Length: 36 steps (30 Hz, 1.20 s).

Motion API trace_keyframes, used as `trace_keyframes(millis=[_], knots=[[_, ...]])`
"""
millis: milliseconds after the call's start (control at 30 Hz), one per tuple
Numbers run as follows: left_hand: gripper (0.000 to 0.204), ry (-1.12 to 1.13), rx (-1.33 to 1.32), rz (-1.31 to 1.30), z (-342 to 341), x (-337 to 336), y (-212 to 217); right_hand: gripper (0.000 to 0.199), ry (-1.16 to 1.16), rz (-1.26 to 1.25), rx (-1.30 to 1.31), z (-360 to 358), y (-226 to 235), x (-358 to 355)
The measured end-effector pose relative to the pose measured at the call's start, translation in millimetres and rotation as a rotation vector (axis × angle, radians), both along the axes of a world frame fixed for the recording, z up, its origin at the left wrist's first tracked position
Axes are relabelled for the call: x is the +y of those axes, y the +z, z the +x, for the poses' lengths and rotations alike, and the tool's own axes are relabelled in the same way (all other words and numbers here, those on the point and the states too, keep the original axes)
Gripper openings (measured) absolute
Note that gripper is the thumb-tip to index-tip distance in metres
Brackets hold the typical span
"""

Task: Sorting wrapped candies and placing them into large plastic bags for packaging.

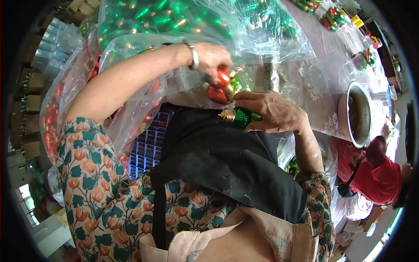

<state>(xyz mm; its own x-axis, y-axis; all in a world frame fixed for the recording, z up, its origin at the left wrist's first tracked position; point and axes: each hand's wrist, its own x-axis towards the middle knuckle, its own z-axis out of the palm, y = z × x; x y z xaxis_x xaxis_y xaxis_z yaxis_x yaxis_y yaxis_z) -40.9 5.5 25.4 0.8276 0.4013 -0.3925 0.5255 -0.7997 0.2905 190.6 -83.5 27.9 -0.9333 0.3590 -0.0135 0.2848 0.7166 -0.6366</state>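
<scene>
At the table's near edge, my left hand (211, 60), slightly blurred, closes its fingers on a shiny red bulb ornament (223, 78). Just below it is another red ornament (217, 94). Green glittery ornaments (236, 84) sit beside these, against what looks like clear plastic. My right hand (271, 110) is curled over a dark green glitter bulb ornament (242, 117) with a ribbed gold cap (228, 115). Its index fingertip reaches toward the red ornaments. The palm side of both hands is hidden.
A large clear bag of green ornaments (166, 22) covers the far left of the table. Bags of red ornaments (52, 118) hang at left, near a blue crate (148, 142). An enamel basin (345, 109) and packed ornament bundles (334, 19) stand right. Another person in red (377, 179) is at right.
</scene>
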Motion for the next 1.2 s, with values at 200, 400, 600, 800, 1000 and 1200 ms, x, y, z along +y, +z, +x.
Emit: trace_keyframes(millis=[200,400,600,800,1000,1200], knots=[[0.03,-0.21,-0.313,0.168,38.9,10.0,-32.2,0.056,0.068,0.0,-0.014,-1.9,-1.2,7.0],[0.023,-0.121,0.079,0.419,49.8,19.8,-56.8,0.055,0.137,-0.13,0.06,2.9,-1.4,11.0],[0.009,-0.01,-0.265,0.194,45.1,25.9,-62.8,0.055,-0.212,-0.4,0.3,19.8,39.9,25.9],[0.009,0.244,-0.193,-0.412,43.5,30.0,-54.9,0.049,-0.598,0.031,0.179,1.5,22.3,26.2],[0.011,0.258,-0.142,-0.515,46.9,34.0,-37.5,0.043,-0.213,0.342,-0.245,-6.0,18.4,39.2],[0.017,-0.194,-0.433,0.188,30.4,14.4,-22.2,0.04,0.114,0.308,-0.498,-21.8,7.7,53.9]])
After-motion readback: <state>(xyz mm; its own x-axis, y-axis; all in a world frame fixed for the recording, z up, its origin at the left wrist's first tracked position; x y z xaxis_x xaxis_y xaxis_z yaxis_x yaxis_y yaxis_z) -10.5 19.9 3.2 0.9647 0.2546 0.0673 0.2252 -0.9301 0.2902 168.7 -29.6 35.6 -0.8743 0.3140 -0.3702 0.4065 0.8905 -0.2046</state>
